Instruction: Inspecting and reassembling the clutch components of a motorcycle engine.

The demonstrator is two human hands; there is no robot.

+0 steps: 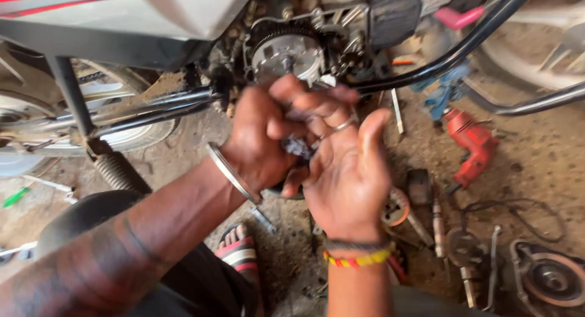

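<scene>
My left hand [259, 137], with a metal bangle at the wrist, is closed on a small dark greasy part [298, 147] in front of me. My right hand [347, 171], with rings and a yellow-and-red thread band at the wrist, is cupped against it, fingers curled over the same part. Most of the part is hidden between the fingers. Just behind the hands is a motorcycle's open engine side [286, 49], showing a round metal rotor with a toothed ring.
A red power drill [470, 143] lies on the dirt floor to the right. Wrenches, a round metal cover [551, 279] and other engine parts lie at the lower right. The motorcycle's black frame tubes [451, 55] cross above. My sandalled foot [239, 251] is below.
</scene>
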